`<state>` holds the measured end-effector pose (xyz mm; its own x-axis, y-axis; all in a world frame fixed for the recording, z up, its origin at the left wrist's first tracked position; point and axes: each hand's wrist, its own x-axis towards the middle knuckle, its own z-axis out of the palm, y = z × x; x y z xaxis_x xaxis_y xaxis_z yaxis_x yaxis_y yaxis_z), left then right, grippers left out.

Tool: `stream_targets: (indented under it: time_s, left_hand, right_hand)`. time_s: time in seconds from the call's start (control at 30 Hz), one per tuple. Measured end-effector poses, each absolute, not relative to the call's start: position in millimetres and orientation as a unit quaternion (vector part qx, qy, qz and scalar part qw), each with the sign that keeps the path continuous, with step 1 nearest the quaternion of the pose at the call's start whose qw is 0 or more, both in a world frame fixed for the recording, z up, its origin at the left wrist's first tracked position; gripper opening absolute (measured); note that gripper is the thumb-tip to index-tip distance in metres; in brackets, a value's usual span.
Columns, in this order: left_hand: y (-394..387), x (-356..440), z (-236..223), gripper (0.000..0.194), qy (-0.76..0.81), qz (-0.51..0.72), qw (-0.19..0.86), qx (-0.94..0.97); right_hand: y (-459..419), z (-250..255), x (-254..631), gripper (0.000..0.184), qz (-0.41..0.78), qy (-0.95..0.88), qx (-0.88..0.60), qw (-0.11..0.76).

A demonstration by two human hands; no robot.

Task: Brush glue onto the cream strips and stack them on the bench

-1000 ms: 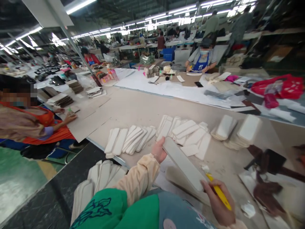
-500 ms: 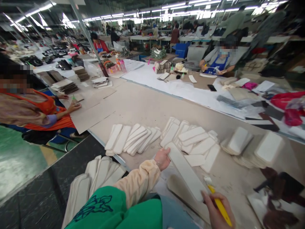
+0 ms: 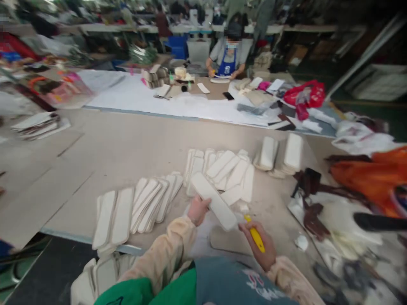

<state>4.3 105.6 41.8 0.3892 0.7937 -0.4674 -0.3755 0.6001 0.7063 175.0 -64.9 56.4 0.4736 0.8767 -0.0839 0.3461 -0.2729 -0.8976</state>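
- pale strip (image 3: 214, 202), one: above the table (image 3: 143, 140), pinched by the left hand (image 3: 199, 210)
- yellow-handled tool (image 3: 256, 238), one: gripped in the right hand (image 3: 267, 248)
- loose strips (image 3: 151, 201), many: piled; done or undone, cannot tell

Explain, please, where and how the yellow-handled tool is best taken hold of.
Probably by its yellow handle, from the person's near right, where the right grip is: the handle is slim, slants that way, and the whitish tip points away.
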Motion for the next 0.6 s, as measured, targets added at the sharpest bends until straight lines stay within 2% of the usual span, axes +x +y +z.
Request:
stream_targets:
  time_s: [0.07, 0.2, 0.27, 0.33, 0.5, 0.6]
  left_hand:
    - [147.6, 1.0, 36.2, 0.050, 0.431, 0.342, 0.767, 0.329]
    - [233.5, -4.2, 7.7, 0.052, 0.512, 0.266, 0.645, 0.500]
    - [267.1, -6.5, -5.4, 0.045, 0.561, 0.197, 0.543, 0.592]
    - [289.6, -7.2, -13.3, 0.035, 0.604, 0.127, 0.393, 0.681]
    - [277.6, -6.1, -20.2, 0.030, 0.569, 0.151, 0.236, 0.773]
    - [222.2, -10.5, -29.4, 0.040, 0.471, 0.165, 0.221, 0.838]
  right_hand:
    - [-78.1, 60.1, 189.0, 0.023, 0.298, -0.425, -0.739, 0.429]
    - [-127.9, 63.3, 219.9, 0.026, 0.200, -0.327, -0.819, 0.427]
    - [-156.8, 62.3, 234.5, 0.033, 0.147, -0.249, -0.845, 0.451]
    - [-184.4, 62.1, 252.1, 0.040, 0.103, -0.181, -0.856, 0.472]
    - [-245.3, 73.6, 311.6, 0.049, 0.038, -0.092, -0.892, 0.441]
    - [-272.2, 76.0, 350.6, 0.053, 0.012, -0.024, -0.890, 0.456]
